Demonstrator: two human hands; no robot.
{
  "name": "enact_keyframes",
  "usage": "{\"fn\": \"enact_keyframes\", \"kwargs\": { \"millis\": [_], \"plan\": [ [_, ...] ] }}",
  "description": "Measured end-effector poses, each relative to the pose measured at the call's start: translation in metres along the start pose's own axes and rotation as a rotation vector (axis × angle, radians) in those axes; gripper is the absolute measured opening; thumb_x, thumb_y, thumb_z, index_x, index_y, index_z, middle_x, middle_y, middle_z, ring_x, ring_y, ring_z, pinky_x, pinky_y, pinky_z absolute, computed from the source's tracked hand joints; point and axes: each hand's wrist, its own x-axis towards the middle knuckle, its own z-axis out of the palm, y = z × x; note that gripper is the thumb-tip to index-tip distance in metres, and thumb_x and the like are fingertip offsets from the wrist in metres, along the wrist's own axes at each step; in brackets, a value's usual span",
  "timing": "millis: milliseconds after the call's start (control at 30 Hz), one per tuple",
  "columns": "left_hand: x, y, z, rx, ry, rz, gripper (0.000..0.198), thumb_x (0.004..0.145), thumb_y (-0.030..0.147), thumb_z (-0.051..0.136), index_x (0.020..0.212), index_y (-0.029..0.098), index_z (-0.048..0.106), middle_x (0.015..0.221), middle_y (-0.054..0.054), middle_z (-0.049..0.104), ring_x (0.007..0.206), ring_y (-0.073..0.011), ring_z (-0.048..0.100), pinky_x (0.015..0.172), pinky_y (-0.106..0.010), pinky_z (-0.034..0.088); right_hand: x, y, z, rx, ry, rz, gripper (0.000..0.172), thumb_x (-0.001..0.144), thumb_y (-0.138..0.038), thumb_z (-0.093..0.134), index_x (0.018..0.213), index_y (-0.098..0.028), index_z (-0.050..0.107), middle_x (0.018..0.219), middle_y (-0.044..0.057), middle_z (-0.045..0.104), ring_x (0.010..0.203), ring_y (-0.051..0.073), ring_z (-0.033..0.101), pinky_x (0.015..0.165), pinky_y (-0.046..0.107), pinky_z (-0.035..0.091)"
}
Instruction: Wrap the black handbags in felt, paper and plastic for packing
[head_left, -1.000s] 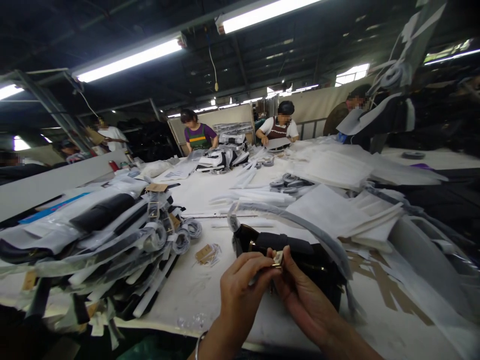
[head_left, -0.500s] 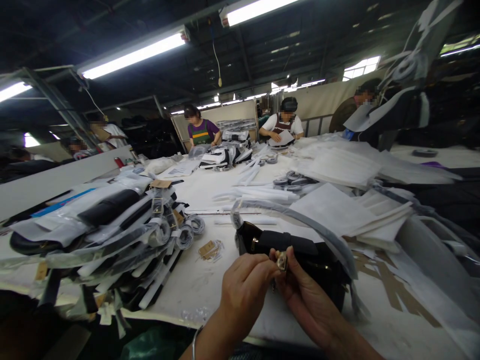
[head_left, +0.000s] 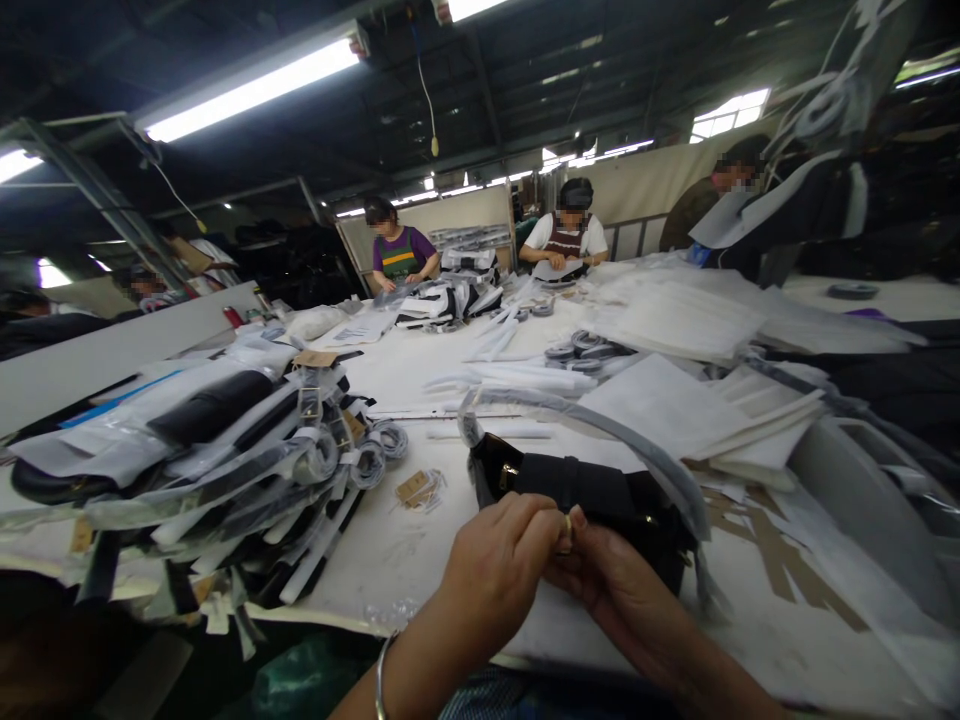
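A black handbag [head_left: 592, 492] lies on the white table [head_left: 405, 560] just beyond my hands, with a plastic-wrapped strap [head_left: 600, 425] arching over it. My left hand [head_left: 499, 575] and my right hand [head_left: 619, 590] meet in front of the bag. Both pinch a small gold metal clasp [head_left: 566, 530] between their fingertips. Most of the clasp is hidden by my fingers. A thin bangle [head_left: 380, 672] sits on my left wrist.
A heap of plastic-wrapped black straps and bags [head_left: 210, 460] fills the left. Brown paper tags [head_left: 416, 488] lie near it. White dust bags [head_left: 667, 405] are stacked at the right. Several people work at the far end, one in a purple shirt [head_left: 397, 255].
My hands have closed together around the clasp, which showed more plainly before. The view has tilted down a little and my forearms come further into the picture.
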Motion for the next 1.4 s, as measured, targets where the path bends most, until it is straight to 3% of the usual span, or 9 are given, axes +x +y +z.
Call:
{"fn": "enact_keyframes", "kwargs": {
  "millis": [200, 367, 500, 667, 767, 933, 1067, 1233, 1400],
  "plan": [
    [-0.002, 0.002, 0.007, -0.171, -0.145, -0.04, 0.017, 0.1, 0.023, 0.046, 0.089, 0.02, 0.057, 0.08, -0.001, 0.065, 0.069, -0.0141, 0.06, 0.061, -0.024, 0.043, -0.011, 0.0, -0.007, -0.133, -0.008, 0.048, 0.044, 0.085, -0.057, 0.069, 0.093, -0.013, 0.074, 0.088, 0.008, 0.07, 0.085, 0.019, 0.065, 0.077, 0.033, 0.054],
    [-0.004, 0.008, 0.017, -0.62, -0.189, -0.389, 0.015, 0.101, 0.027, 0.046, 0.09, 0.02, 0.054, 0.072, 0.002, 0.062, 0.06, -0.0105, 0.06, 0.059, -0.021, 0.044, -0.017, 0.008, -0.016, -0.105, -0.032, 0.051, 0.041, 0.087, -0.056, 0.067, 0.088, -0.015, 0.069, 0.078, 0.002, 0.061, 0.07, 0.013, 0.06, 0.066, 0.027, 0.053],
    [0.001, 0.011, 0.023, -1.016, -0.125, -0.69, 0.026, 0.099, 0.042, 0.051, 0.086, 0.019, 0.05, 0.06, 0.006, 0.053, 0.05, -0.0093, 0.054, 0.053, -0.02, 0.041, -0.018, 0.008, -0.025, -0.123, -0.097, 0.068, 0.038, 0.088, -0.054, 0.066, 0.094, -0.016, 0.067, 0.08, 0.001, 0.059, 0.063, 0.011, 0.059, 0.063, 0.027, 0.053],
    [0.003, 0.007, 0.025, -1.394, -0.063, -0.835, 0.034, 0.094, 0.048, 0.059, 0.083, 0.018, 0.048, 0.055, 0.008, 0.046, 0.05, -0.0069, 0.043, 0.056, -0.019, 0.038, -0.018, 0.005, -0.031, -0.202, -0.154, 0.066, 0.041, 0.086, -0.051, 0.07, 0.11, -0.017, 0.069, 0.088, 0.003, 0.062, 0.07, 0.013, 0.061, 0.069, 0.028, 0.053],
    [-0.003, 0.007, 0.024, -1.555, -0.073, -0.889, 0.036, 0.092, 0.049, 0.062, 0.083, 0.017, 0.049, 0.056, 0.008, 0.044, 0.049, -0.0059, 0.038, 0.053, -0.018, 0.037, -0.016, 0.002, -0.033, -0.39, -0.196, 0.003, 0.039, 0.09, -0.048, 0.066, 0.112, -0.017, 0.072, 0.092, 0.006, 0.067, 0.077, 0.018, 0.064, 0.076, 0.032, 0.053],
    [-0.011, 0.01, 0.011, -1.632, -0.037, -0.962, 0.033, 0.09, 0.043, 0.069, 0.085, 0.016, 0.051, 0.069, 0.006, 0.047, 0.048, -0.0021, 0.035, 0.049, -0.016, 0.038, -0.016, -0.007, -0.029, -0.878, -0.135, -0.175, 0.022, 0.092, -0.037, 0.065, 0.1, -0.022, 0.079, 0.092, 0.006, 0.074, 0.088, 0.023, 0.066, 0.082, 0.031, 0.05],
    [-0.014, 0.009, -0.003, -1.649, -0.054, -0.938, 0.027, 0.092, 0.039, 0.066, 0.089, 0.016, 0.052, 0.071, 0.007, 0.044, 0.049, -0.0012, 0.035, 0.053, -0.016, 0.042, -0.019, -0.012, -0.018, -0.979, -0.102, -0.223, 0.019, 0.092, -0.036, 0.064, 0.09, -0.024, 0.079, 0.08, 0.002, 0.072, 0.075, 0.019, 0.065, 0.072, 0.027, 0.049],
    [-0.025, 0.003, -0.023, -1.192, -0.348, -0.716, 0.028, 0.099, 0.041, 0.052, 0.087, 0.017, 0.051, 0.073, 0.003, 0.052, 0.064, -0.0094, 0.063, 0.06, -0.019, 0.045, -0.022, -0.005, -0.005, -0.861, -0.092, -0.097, 0.029, 0.095, -0.044, 0.059, 0.09, -0.022, 0.077, 0.081, 0.003, 0.074, 0.077, 0.02, 0.067, 0.071, 0.027, 0.049],
    [-0.027, -0.012, -0.052, -1.029, -0.723, -0.591, 0.027, 0.101, 0.041, 0.044, 0.087, 0.019, 0.051, 0.083, 0.0, 0.054, 0.068, -0.0134, 0.067, 0.059, -0.021, 0.047, -0.033, 0.004, -0.005, -0.898, -0.133, 0.064, 0.032, 0.093, -0.049, 0.058, 0.087, -0.023, 0.076, 0.079, 0.002, 0.073, 0.078, 0.02, 0.067, 0.075, 0.028, 0.05]
  ]
}}
